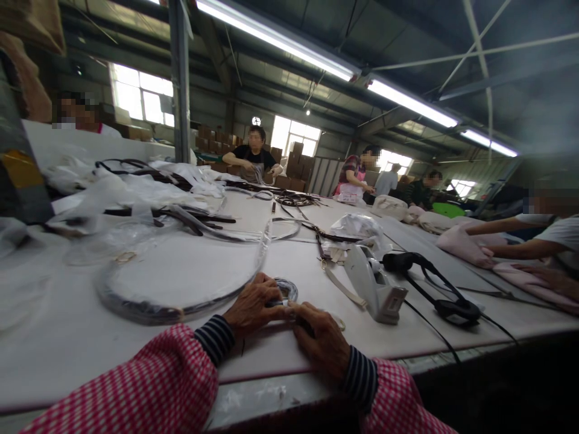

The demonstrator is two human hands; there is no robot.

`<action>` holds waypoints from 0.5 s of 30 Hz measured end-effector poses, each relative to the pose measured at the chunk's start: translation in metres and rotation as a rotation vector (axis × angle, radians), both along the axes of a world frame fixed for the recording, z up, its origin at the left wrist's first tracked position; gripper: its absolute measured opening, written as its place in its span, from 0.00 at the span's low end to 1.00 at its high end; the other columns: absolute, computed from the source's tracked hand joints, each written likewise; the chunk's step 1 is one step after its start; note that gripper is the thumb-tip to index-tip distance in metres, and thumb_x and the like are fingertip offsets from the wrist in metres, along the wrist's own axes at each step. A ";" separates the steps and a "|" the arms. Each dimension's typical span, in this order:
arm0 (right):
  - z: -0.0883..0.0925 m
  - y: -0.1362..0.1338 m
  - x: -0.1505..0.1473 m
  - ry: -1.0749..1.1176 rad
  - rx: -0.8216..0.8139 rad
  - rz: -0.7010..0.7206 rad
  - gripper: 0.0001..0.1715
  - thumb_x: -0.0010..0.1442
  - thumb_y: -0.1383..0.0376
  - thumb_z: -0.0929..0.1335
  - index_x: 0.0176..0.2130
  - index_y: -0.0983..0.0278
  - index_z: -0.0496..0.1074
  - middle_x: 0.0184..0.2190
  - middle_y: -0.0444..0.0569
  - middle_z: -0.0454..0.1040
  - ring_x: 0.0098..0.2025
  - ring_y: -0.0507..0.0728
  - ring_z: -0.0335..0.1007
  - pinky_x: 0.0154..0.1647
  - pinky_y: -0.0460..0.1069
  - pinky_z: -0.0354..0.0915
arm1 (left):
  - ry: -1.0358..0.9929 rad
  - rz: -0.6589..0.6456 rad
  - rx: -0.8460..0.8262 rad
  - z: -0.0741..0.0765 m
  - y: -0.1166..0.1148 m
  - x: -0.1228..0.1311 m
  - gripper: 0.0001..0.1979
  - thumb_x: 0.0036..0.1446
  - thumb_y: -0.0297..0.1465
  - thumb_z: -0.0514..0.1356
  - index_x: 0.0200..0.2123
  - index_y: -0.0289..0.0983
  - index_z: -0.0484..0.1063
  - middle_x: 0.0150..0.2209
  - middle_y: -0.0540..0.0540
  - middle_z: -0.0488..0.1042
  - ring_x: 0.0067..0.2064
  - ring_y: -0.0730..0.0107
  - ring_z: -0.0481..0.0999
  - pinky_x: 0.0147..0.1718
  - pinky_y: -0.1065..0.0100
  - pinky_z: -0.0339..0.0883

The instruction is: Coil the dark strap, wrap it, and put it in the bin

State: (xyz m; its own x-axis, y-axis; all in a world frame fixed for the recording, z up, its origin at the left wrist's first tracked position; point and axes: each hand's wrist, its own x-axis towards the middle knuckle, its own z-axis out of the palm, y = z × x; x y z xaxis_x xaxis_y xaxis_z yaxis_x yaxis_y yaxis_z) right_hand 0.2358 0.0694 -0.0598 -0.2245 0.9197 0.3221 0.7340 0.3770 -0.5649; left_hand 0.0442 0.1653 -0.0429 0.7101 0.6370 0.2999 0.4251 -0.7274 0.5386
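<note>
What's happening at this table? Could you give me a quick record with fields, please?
Left hand: fingers curled on the end of a plastic-wrapped strap
Right hand: beside it at the same strap end; grip unclear
Table: long, white
Near the right hand: white dispenser-like tool, black cord
Far side: other people working

Lit brightly from overhead by long white fluorescent tube lamps [275,39], with blown-out daylight through rear factory windows [142,96]. Casts only soft shadows on the white worktable [190,265]. Sharp at the left hand [253,304] and right hand [323,340]; blurs and bends toward the edges, smearing crumpled clear plastic wrapping [27,238] at left.
</note>
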 end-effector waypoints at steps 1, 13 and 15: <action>0.000 0.000 0.000 0.018 -0.002 -0.005 0.23 0.58 0.70 0.64 0.52 0.61 0.73 0.36 0.47 0.74 0.37 0.56 0.71 0.40 0.50 0.63 | 0.001 -0.006 0.012 -0.001 0.001 0.000 0.13 0.60 0.41 0.66 0.31 0.38 0.76 0.36 0.46 0.74 0.48 0.54 0.67 0.48 0.58 0.62; 0.000 -0.001 -0.002 0.007 0.015 -0.033 0.24 0.56 0.70 0.64 0.52 0.62 0.74 0.34 0.46 0.73 0.36 0.56 0.71 0.39 0.50 0.62 | -0.025 -0.021 0.019 -0.010 0.006 0.000 0.06 0.61 0.34 0.64 0.32 0.38 0.77 0.37 0.47 0.74 0.48 0.56 0.67 0.49 0.59 0.61; 0.000 -0.001 -0.002 -0.001 0.020 -0.034 0.24 0.56 0.71 0.64 0.52 0.61 0.74 0.35 0.46 0.74 0.37 0.56 0.71 0.39 0.50 0.62 | -0.023 -0.023 0.027 -0.011 0.006 0.001 0.06 0.61 0.33 0.64 0.32 0.38 0.77 0.37 0.47 0.75 0.48 0.56 0.67 0.49 0.59 0.60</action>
